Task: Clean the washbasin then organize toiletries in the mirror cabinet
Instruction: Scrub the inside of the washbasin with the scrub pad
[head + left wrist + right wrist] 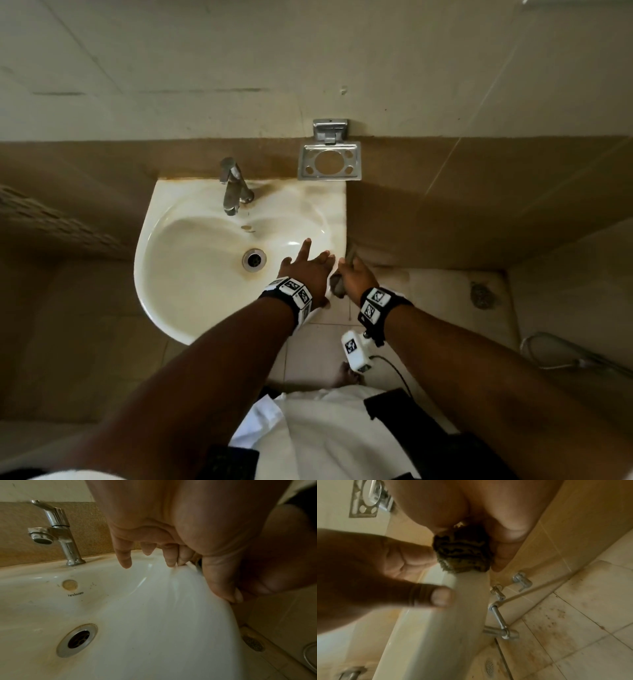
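The washbasin hangs on the tiled wall. At its right rim, the left hand rests with straight fingers; beside it, the right hand grips a dark cloth. Behind the rim sit the tap and an empty metal holder.

Reached both bare arms forward and down, wrists close together. Spread the left hand flat, fingers straight, tips and thumb down against a rim. Curled the right hand tight just beside it, fingers wrapped round a wad held in the fist.
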A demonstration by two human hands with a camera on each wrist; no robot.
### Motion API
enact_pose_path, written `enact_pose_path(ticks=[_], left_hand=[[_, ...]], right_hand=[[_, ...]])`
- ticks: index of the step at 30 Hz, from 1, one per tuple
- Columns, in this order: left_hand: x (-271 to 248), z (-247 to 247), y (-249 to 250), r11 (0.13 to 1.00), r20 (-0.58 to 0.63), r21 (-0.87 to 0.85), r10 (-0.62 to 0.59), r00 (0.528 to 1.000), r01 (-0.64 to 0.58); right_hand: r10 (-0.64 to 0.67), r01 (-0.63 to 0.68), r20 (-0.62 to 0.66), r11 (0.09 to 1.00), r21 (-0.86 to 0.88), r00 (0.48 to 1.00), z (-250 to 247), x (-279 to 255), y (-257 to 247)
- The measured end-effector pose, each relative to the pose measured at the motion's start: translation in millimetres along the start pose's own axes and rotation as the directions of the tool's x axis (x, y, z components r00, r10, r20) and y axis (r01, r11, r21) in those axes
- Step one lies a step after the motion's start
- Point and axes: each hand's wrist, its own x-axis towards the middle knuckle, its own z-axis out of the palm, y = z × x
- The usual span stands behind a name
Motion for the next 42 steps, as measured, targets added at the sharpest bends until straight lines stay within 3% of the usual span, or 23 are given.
enact_pose_path(ticks=[3, 8, 12, 17, 19, 24, 29, 33, 37, 39, 40, 42], left_hand=[[-3, 1, 0, 1.0, -0.032, -0.027, 0.007, 0.999, -0.008], [0, 2, 2, 1.0, -0.01, 0.021, 0.01, 1.0, -0.01], [2, 2, 1, 1.0, -0.03, 0.025, 0.004, 1.0, -0.003], [-2, 4, -2, 0.999, -0.076, 0.036, 0.009, 0.997, -0.006], [-2, 4, -5, 0.999, -0.073, 0.046, 0.028, 0.997, -0.024], [0, 3, -12, 0.992, -0.033, 0.078, 0.104, 0.994, -0.101], [2, 9, -33, 0.989, 0.037, 0.074, 0.123, 0.992, -0.125], [-3, 19, -64, 0.989, 0.06, 0.039, 0.143, 0.988, -0.145], [-13, 32, -107, 0.991, 0.077, 0.038, 0.125, 0.989, -0.128], [-22, 42, -138, 0.993, 0.085, 0.021, 0.112, 0.99, -0.114], [-29, 49, -156, 0.994, 0.088, 0.004, 0.107, 0.99, -0.108], [-37, 60, -188, 0.996, 0.087, -0.018, 0.091, 0.992, -0.089]], right_hand=[[0.026, -0.026, 0.056, 1.0, 0.001, 0.998, 3, -11, 19], [-0.006, 0.004, -0.021, 0.995, -0.099, 1.0, -11, -24, -36], [-0.025, 0.014, -0.049, 0.979, -0.204, 0.998, -15, -43, -46], [0.106, -0.075, 0.075, 0.939, -0.336, 0.992, -11, -72, -35], [0.128, -0.093, 0.099, 0.951, -0.294, 0.987, -14, -69, -44], [0.011, -0.022, -0.031, 0.925, -0.379, 0.999, -19, -38, -68], [-0.117, 0.034, -0.089, 0.775, -0.631, 0.989, -8, -54, -77], [-0.248, 0.171, 0.009, 0.64, -0.749, 0.969, 4, -64, -64], [-0.438, 0.342, 0.126, 0.457, -0.821, 0.89, 24, -64, -51], [-0.384, 0.357, 0.238, 0.277, -0.892, 0.892, 45, -69, -48], [-0.32, 0.309, 0.236, 0.2, -0.93, 0.918, 57, -74, -47], [-0.237, 0.231, 0.194, 0.142, -0.963, 0.952, 75, -78, -49]])
